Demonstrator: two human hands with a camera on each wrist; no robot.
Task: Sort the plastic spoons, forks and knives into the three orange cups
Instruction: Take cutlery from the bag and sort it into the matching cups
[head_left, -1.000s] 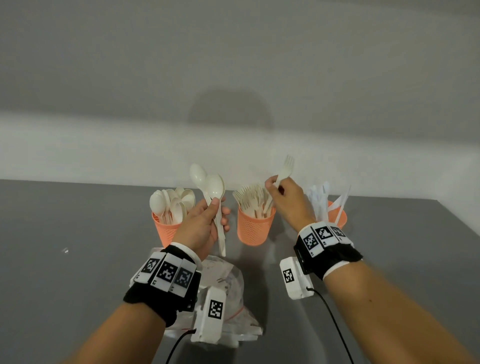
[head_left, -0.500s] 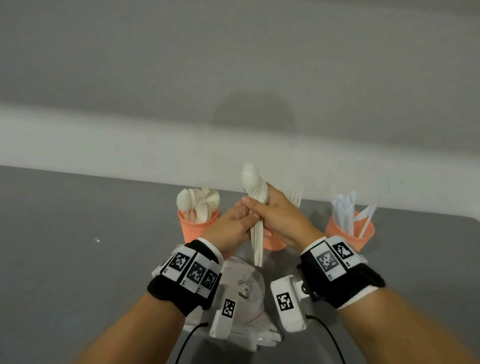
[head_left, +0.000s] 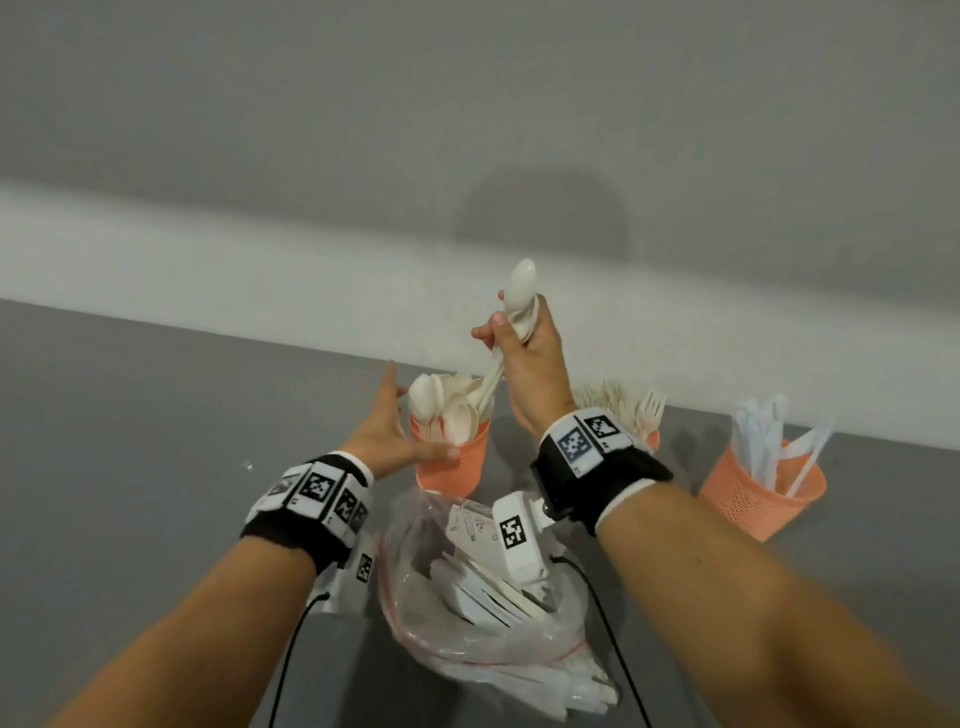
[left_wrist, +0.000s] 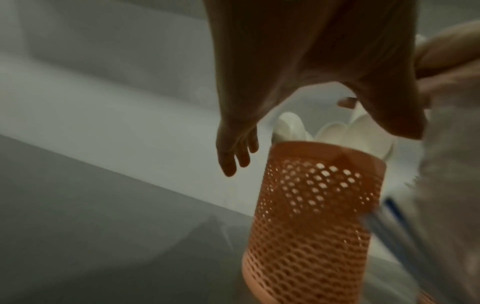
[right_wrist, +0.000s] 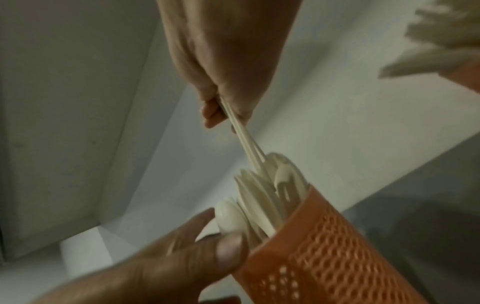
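My right hand (head_left: 511, 332) grips a bunch of white spoons (head_left: 521, 291), bowls up, above the left orange cup (head_left: 452, 470). Their handles (right_wrist: 246, 144) slant down among the spoons standing in that cup (right_wrist: 337, 246). My left hand (head_left: 395, 423) is open beside the cup (left_wrist: 311, 205), fingers (left_wrist: 233, 152) straight along its left side, thumb (right_wrist: 228, 253) on the near rim. The middle cup with forks (head_left: 647, 415) is mostly hidden behind my right wrist. The right cup (head_left: 753, 499) holds clear knives.
A clear plastic bag (head_left: 493, 613) with several more pieces of cutlery lies on the grey table (head_left: 130, 467) in front of the cups, between my forearms. A white wall base runs just behind the cups. Cables hang from both wrist cameras.
The spoons have passed from my left hand to my right. My right hand carried them left over the spoon cup. My left hand let go and moved to the cup's side.
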